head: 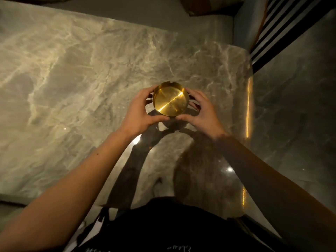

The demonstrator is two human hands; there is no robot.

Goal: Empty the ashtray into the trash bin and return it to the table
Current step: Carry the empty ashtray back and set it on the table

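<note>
1. The left hand (139,108) curls part-way around the left side of the ashtray (170,100), fingers bent over its far rim and thumb pressed low against the near edge, so it grips the dish.
2. The ashtray is a round, shallow dish of brushed gold-coloured metal with a notch in its far rim. A bright streak of light crosses its flat bottom, and a few dark specks show inside. It is held between both hands above the worktop (76,84), near the right end, with its shadow falling on the stone just below.
3. The right hand (199,110) mirrors the other: fingers bent around the right side, thumb tip touching the near lower edge, gripping the dish.
4. The worktop is polished marble-patterned stone, grey-beige with pale veins, glossy enough to throw back points of light and the shadows of both forearms.
5. White lettering shows on the person's dark top (163,233) at the bottom edge, too cut off to read.
</note>
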